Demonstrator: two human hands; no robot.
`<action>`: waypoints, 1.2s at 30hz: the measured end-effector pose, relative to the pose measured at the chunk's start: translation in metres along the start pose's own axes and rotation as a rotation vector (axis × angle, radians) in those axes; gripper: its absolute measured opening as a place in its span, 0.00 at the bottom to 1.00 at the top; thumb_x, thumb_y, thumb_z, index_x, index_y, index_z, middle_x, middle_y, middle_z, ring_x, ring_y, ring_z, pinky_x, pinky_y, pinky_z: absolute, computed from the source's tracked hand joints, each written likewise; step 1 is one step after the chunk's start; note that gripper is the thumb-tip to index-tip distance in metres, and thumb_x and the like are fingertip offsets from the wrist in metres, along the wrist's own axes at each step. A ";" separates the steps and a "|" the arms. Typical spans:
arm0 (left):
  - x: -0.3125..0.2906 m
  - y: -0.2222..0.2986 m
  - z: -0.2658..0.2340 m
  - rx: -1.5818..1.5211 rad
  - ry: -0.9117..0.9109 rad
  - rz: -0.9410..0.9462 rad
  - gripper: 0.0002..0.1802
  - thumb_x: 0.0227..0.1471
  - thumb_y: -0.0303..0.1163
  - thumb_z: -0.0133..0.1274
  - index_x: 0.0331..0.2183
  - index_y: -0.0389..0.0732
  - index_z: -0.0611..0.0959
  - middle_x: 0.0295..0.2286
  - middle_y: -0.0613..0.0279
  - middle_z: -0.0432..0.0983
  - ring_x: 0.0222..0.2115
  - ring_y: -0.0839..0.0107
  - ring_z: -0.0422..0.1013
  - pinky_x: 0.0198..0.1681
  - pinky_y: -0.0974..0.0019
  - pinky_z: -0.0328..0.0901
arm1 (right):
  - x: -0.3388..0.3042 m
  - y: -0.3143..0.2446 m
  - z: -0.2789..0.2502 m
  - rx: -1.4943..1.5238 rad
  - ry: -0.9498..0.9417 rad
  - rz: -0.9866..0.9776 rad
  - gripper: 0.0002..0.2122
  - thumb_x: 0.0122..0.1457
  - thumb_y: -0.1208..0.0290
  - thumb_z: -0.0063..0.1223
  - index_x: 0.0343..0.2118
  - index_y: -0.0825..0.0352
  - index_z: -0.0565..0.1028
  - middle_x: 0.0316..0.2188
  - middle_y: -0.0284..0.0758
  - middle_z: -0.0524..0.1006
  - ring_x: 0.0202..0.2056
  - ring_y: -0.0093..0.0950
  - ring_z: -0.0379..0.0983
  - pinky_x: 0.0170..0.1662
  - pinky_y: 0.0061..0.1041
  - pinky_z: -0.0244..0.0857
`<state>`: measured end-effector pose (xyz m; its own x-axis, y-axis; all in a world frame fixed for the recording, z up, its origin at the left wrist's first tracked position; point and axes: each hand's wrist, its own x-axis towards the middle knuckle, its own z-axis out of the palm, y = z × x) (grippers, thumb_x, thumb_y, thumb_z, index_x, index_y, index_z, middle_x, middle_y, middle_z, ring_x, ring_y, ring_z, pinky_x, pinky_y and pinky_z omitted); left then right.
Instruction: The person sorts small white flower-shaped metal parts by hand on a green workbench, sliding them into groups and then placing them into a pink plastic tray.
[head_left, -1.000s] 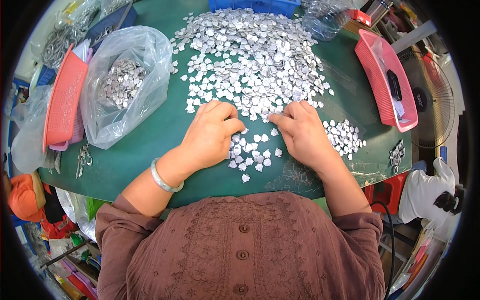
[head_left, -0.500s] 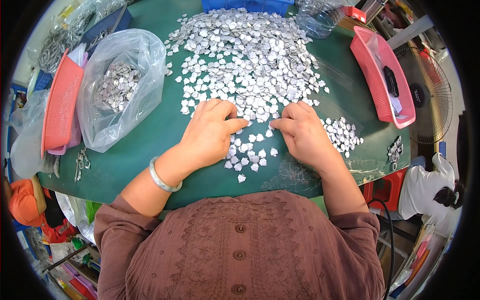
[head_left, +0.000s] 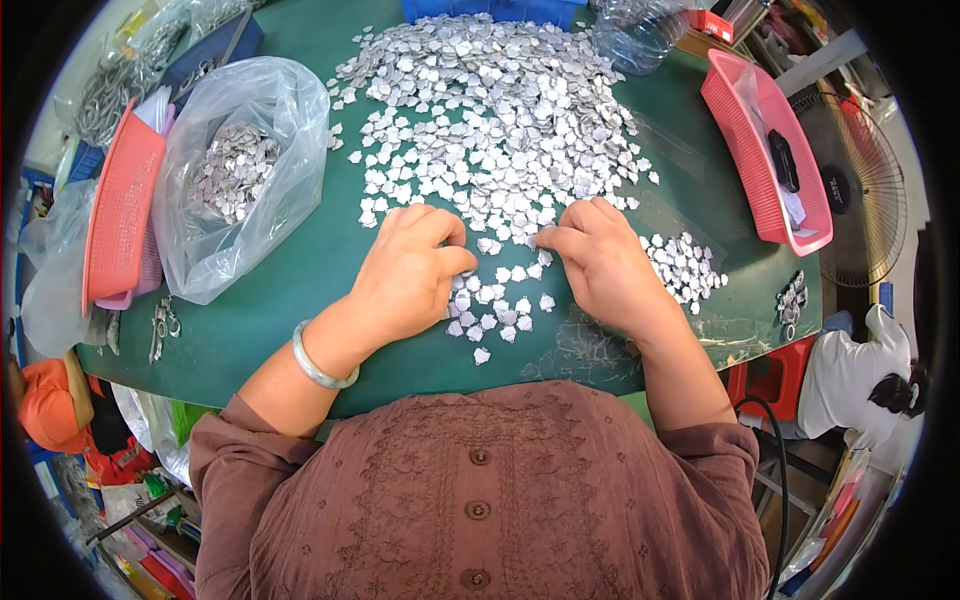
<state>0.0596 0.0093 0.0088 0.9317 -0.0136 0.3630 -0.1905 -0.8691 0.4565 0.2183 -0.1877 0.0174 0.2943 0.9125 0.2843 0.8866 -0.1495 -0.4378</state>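
A large spread of small silver leaf-shaped metal pieces covers the far middle of the green table. At its near edge, my left hand has curled fingers, thumb close to the index finger; anything in them is hidden. My right hand is bent inward, its thumb and index fingertips down at the pieces, and I cannot make out what they pinch. Between and just below the hands lies a smaller loose group of pieces. Another small heap of pieces sits just right of my right wrist.
On the left stands an open clear plastic bag with more metal pieces, beside a pink basket. A pink basket tilts at the right, near a fan. A blue bin stands at the back. Two other people are partly visible.
My left hand has drawn slightly left, its thumb now away from the pieces in the middle. My right fingertips have shifted slightly left and farther from me. One piece shows between the hands.
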 end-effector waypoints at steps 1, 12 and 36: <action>0.001 0.000 0.000 0.006 0.002 -0.001 0.19 0.37 0.15 0.50 0.33 0.42 0.86 0.32 0.62 0.72 0.34 0.61 0.66 0.42 0.61 0.60 | 0.000 0.000 0.001 -0.013 0.002 0.007 0.12 0.46 0.82 0.51 0.33 0.62 0.82 0.28 0.33 0.72 0.36 0.35 0.67 0.42 0.32 0.63; 0.000 0.002 0.001 0.036 -0.011 -0.038 0.22 0.39 0.14 0.48 0.38 0.41 0.85 0.33 0.61 0.72 0.36 0.61 0.66 0.43 0.61 0.60 | 0.001 -0.004 0.003 0.005 -0.047 0.004 0.12 0.47 0.84 0.52 0.32 0.63 0.82 0.29 0.35 0.71 0.34 0.36 0.67 0.40 0.32 0.64; 0.000 0.002 0.003 0.006 0.018 -0.076 0.22 0.43 0.16 0.48 0.39 0.46 0.85 0.35 0.61 0.72 0.38 0.60 0.67 0.44 0.61 0.61 | 0.002 0.000 -0.004 0.037 0.027 -0.004 0.07 0.47 0.81 0.54 0.29 0.65 0.80 0.27 0.35 0.72 0.34 0.37 0.68 0.40 0.33 0.64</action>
<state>0.0598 0.0058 0.0067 0.9378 0.0617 0.3416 -0.1172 -0.8700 0.4789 0.2201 -0.1872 0.0211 0.3009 0.9023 0.3088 0.8741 -0.1314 -0.4677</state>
